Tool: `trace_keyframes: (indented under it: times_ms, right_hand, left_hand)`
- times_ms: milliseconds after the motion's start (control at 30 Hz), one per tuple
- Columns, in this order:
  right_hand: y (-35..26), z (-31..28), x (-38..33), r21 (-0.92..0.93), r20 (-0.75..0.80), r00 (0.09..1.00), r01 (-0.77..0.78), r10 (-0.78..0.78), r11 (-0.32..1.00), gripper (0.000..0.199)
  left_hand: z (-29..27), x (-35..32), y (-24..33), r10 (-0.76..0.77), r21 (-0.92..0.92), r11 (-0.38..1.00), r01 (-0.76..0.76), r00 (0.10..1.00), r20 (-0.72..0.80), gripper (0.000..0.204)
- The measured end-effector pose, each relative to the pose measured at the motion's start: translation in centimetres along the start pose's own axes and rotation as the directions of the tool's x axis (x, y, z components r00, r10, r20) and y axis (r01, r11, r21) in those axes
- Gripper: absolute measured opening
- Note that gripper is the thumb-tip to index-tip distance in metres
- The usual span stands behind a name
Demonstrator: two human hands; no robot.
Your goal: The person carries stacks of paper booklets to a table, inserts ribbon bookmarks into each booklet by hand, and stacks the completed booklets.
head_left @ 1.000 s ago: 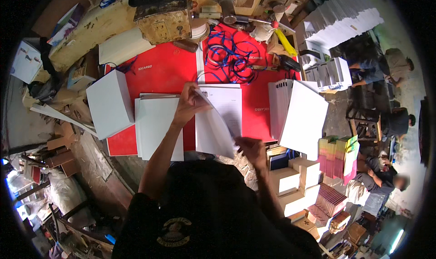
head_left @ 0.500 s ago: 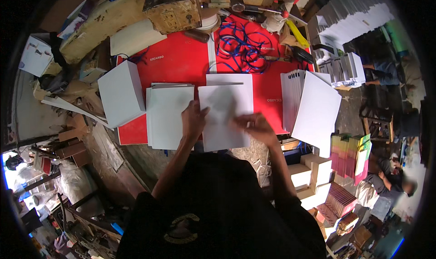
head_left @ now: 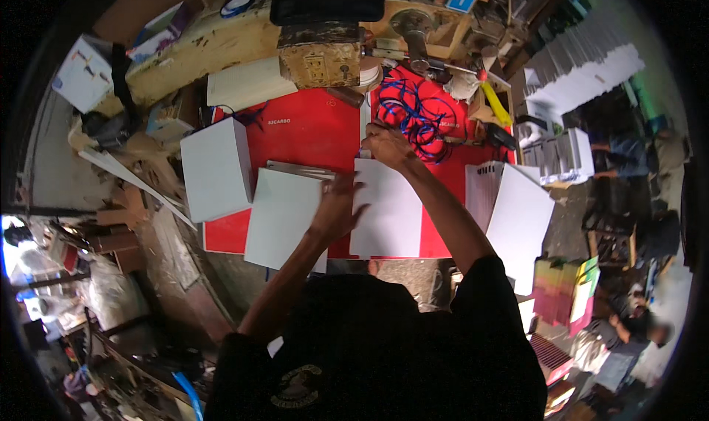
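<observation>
Flat and spread, my left hand (head_left: 336,203) pinned the white sheet (head_left: 388,207); my right hand (head_left: 388,144) pinched its far edge on the red bench (head_left: 310,129). It looked light, thin and floppy, so I judged edges the best hold.

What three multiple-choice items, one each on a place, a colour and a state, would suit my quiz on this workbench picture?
1. Where does the left hand lie?
A. on the seam between two white paper sheets
B. on the coil of blue cord
C. on the yellow tool

2. What colour is the flat mat under the sheets?
A. green
B. red
C. black

3. How does the right hand stand?
A. hanging at the person's side
B. clenched round a hammer
C. reaching to the far edge of the right white sheet

Key: 1 A, its fingers span both sheets; 2 B, red shows around the paper; 3 C, it rests at that sheet's top edge.
</observation>
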State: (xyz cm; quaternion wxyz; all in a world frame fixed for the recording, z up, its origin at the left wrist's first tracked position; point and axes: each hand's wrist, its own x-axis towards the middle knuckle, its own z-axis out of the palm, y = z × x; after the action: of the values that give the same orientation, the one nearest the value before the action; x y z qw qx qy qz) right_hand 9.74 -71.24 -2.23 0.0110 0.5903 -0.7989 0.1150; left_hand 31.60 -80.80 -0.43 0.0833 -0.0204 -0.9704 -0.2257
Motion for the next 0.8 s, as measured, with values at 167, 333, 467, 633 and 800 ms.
trace_keyframes:
  times_ms: [167, 333, 467, 633, 800]
  right_hand:
    - [2.9, -1.0, -1.9, -0.171, -0.267, 0.961, 0.019, -0.065, 0.985, 0.015]
    - [5.1, -2.4, -6.1, -0.058, -0.296, 0.922, -0.278, 0.25, 0.959, 0.012]
    - [1.8, -5.4, -9.5, 0.081, -0.398, 0.769, -0.514, 0.501, 0.854, 0.008]
    - [-5.0, -2.2, -17.9, 0.553, -0.167, 0.641, -0.568, 0.749, 0.609, 0.009]
    - [-17.1, -0.4, -24.0, 0.783, 0.523, 0.52, -0.607, 0.676, -0.138, 0.025]
  left_hand:
    - [4.0, 6.1, 2.4, 0.044, -0.011, 0.999, -0.042, 0.968, 0.249, 0.109]
    - [4.4, 6.6, 1.8, 0.065, -0.105, 0.994, -0.041, 0.97, 0.235, 0.123]
    - [6.0, 6.1, 1.1, 0.087, -0.256, 0.962, -0.093, 0.996, -0.034, 0.11]
    - [7.0, 7.2, -4.4, -0.153, -0.932, 0.358, 0.056, 0.988, 0.001, 0.05]
    - [5.3, 6.1, -5.6, -0.206, -0.95, 0.264, 0.164, 0.972, 0.111, 0.045]
